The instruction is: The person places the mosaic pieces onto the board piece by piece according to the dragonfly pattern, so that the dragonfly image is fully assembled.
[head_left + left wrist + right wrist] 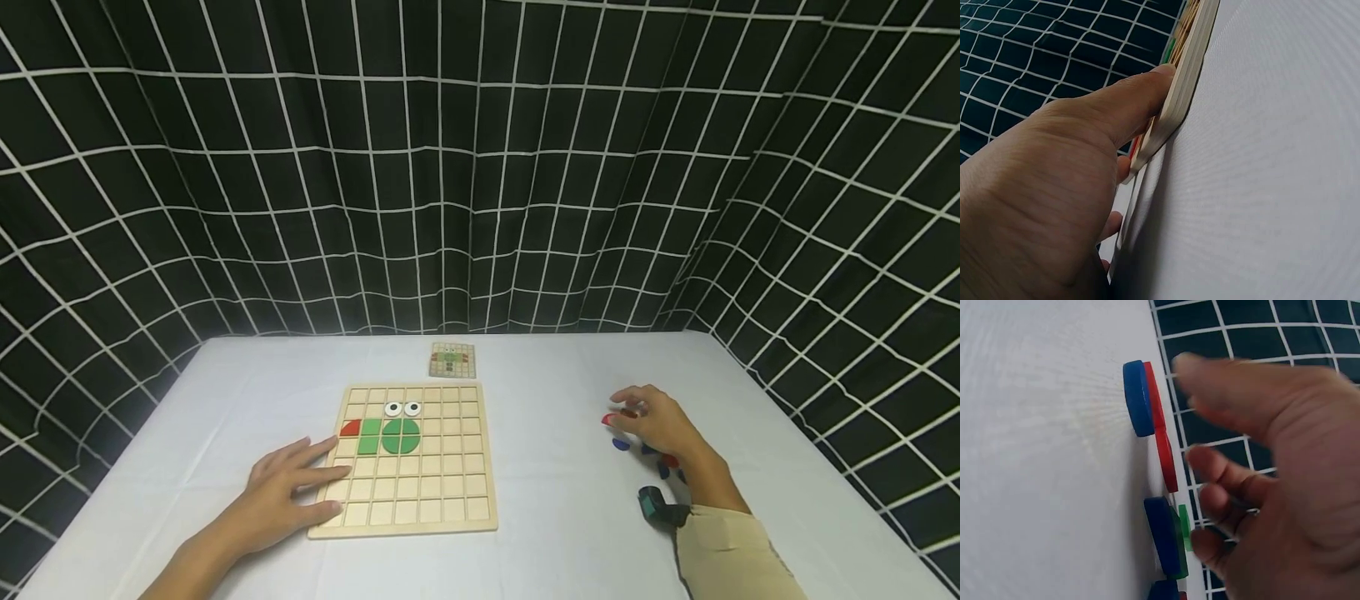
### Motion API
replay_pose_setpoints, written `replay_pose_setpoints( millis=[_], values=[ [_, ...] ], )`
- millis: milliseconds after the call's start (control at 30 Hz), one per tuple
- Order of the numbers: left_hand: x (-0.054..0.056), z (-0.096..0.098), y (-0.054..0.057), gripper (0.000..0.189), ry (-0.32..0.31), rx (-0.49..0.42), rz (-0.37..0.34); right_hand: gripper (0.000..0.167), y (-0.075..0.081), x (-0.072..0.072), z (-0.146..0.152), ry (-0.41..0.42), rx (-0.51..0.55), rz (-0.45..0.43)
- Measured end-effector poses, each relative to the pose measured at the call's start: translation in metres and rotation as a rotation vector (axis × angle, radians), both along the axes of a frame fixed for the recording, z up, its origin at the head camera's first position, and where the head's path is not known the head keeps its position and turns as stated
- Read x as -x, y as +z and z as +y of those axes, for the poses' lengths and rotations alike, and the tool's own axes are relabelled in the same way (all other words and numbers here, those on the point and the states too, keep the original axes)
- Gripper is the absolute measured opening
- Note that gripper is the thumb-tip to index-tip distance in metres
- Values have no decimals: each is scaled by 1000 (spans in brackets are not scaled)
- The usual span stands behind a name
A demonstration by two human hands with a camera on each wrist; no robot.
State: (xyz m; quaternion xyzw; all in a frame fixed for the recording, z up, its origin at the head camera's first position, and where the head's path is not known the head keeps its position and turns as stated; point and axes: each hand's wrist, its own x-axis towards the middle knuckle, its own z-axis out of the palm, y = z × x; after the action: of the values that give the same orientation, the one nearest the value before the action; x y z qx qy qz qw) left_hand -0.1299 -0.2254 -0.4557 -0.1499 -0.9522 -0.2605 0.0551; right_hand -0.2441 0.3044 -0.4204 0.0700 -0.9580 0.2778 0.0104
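My left hand [281, 492] lies with spread fingers on the left edge of a wooden grid board [450, 467]. In the left wrist view the thumb [1141, 94] touches the board's rim. On the board are two white eye pieces [402, 409], a green circle [401, 436] of quarter pieces, green squares [369, 436] and a red quarter piece [351, 428]. Over loose pieces at the right hovers my right hand [656, 421], thumb and fingers apart. Beneath it, the right wrist view shows a blue piece [1139, 399], a red piece [1166, 461] and green ones, all on the table.
Behind the board lies a small pattern card [452, 360] showing a similar picture. A white cloth covers the table [555, 500]. Dark curtains with a white grid [480, 167] stand around its back and sides. A dark device [660, 507] is strapped at the right wrist.
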Motion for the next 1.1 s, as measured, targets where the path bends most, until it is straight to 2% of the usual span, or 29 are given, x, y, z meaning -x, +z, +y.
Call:
replay_pose_setpoints(
  millis=[167,367,667,900,1100],
  values=[
    [0,0,1,45,-5,3,6,39,-8,2,1,-32,-62,-37],
    [0,0,2,44,-11,-4,19,32,-12,4,0,-64,-58,-48],
    [-1,0,1,44,-8,-9,18,26,-7,4,-2,-43,-46,20],
    [0,0,-1,43,-22,-17,35,37,-10,3,1,-78,-52,-49],
    [1,0,0,43,-27,-16,37,32,-9,4,-1,-80,-64,-66]
  ],
)
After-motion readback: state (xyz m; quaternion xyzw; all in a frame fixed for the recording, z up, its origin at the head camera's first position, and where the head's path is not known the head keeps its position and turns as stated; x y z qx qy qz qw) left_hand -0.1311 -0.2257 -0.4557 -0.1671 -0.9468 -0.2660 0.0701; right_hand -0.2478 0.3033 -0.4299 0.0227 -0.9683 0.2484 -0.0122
